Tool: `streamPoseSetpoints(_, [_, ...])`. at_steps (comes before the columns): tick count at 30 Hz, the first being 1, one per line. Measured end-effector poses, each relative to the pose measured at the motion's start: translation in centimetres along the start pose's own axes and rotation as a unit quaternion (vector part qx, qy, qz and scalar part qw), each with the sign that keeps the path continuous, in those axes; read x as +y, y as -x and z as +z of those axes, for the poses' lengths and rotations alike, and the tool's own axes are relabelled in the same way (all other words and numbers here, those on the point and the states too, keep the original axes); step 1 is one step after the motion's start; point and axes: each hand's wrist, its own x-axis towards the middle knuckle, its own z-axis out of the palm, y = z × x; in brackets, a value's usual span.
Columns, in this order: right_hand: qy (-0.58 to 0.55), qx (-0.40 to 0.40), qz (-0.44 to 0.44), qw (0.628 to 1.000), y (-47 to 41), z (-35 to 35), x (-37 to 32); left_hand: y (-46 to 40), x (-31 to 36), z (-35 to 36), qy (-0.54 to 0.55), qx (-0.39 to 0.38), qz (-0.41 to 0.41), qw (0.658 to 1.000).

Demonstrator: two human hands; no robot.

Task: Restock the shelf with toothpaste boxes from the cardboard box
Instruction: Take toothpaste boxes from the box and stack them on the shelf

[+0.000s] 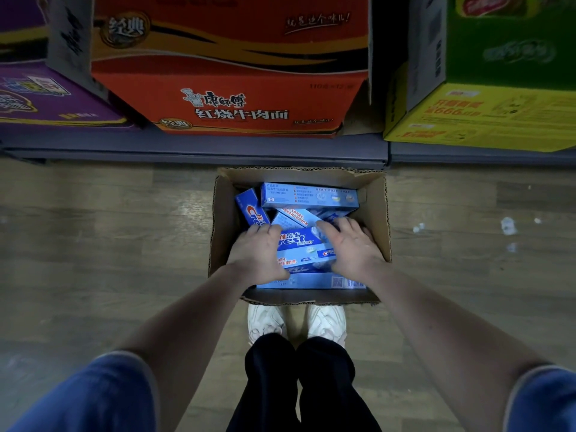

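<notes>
Both hands are down inside the open brown cardboard box (pixel 378 213) on the wooden floor. The left hand (pixel 257 252) lies flat with its fingers curled over the left end of a blue Crest toothpaste box (pixel 304 244); the right hand (pixel 350 244) covers that box's right end. They're on it together, though whether it's truly gripped I cannot tell. More blue toothpaste boxes (pixel 308 194) lie jumbled just beyond the fingertips. Further ahead, the dark grey shelf (pixel 218 148) carries an orange noodle carton (pixel 230 88).
</notes>
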Motion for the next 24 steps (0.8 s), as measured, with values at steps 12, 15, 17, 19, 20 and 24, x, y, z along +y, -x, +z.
streamPoseSetpoints(12, [-0.527, 0.149, 0.246, 0.800, 1.9, 0.6, -2.7, 3.1, 0.7, -0.8, 0.033, 0.060, -0.102, 0.992])
streamPoseSetpoints(15, [-0.713, 0.165, 0.277, 0.623, 2.0, -0.1, -4.0, 3.7, 0.4, -1.2, 0.077, 0.083, -0.098, 0.989])
streamPoseSetpoints(17, [-0.786, 0.124, 0.266, 0.543, 2.5, -0.9, -4.9, 4.2, 0.4, -1.5, 0.098, 0.093, -0.086, 0.987])
streamPoseSetpoints(19, [-0.812, 0.105, 0.265, 0.509, 3.0, -1.5, -5.7, 4.8, 0.6, -1.9, 0.118, 0.105, -0.081, 0.984])
streamPoseSetpoints(20, [-0.823, 0.103, 0.263, 0.493, 3.2, -1.9, -5.8, 5.1, 0.7, -2.2, 0.128, 0.111, -0.081, 0.982])
streamPoseSetpoints(24, [-0.863, 0.064, 0.209, 0.455, 4.8, -4.3, -6.3, 6.2, 1.3, -4.2, 0.138, 0.140, -0.077, 0.977])
